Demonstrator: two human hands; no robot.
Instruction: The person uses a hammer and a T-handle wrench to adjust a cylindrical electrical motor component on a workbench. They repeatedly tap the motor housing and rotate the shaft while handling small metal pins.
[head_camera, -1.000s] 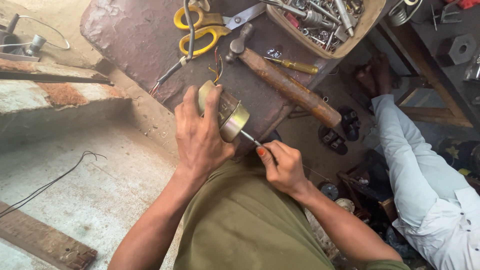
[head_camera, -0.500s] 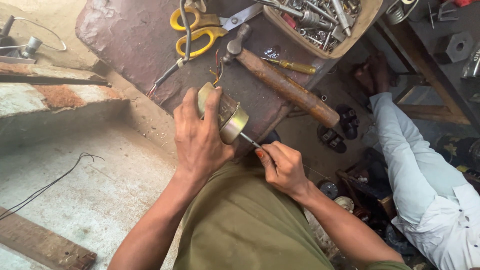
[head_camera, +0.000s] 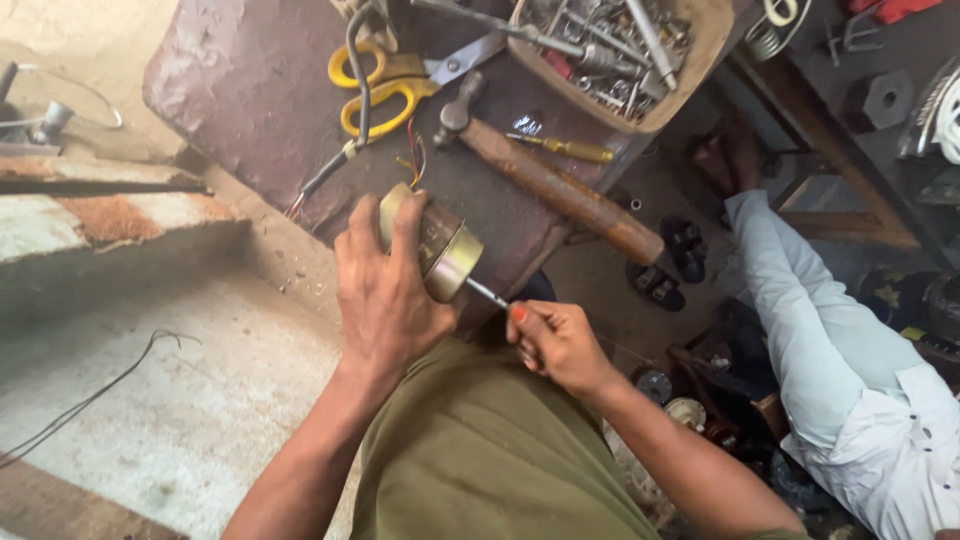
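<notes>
I have my left hand (head_camera: 385, 300) wrapped tight around a small cylindrical motor (head_camera: 435, 247), fingers curled over its brown body with the brass-coloured end cap facing right. It sits at the near edge of the dark work board (head_camera: 250, 90). My right hand (head_camera: 560, 345) is clenched on a red-handled screwdriver (head_camera: 497, 300), whose thin metal shaft runs up-left to touch the motor's end cap. Farther off on the board lie a wooden-handled hammer (head_camera: 555, 185) and yellow-handled scissors (head_camera: 385, 85), with a tray of metal tools (head_camera: 625, 50) beyond. Another person's light-trousered leg (head_camera: 810, 300) is at the right.
</notes>
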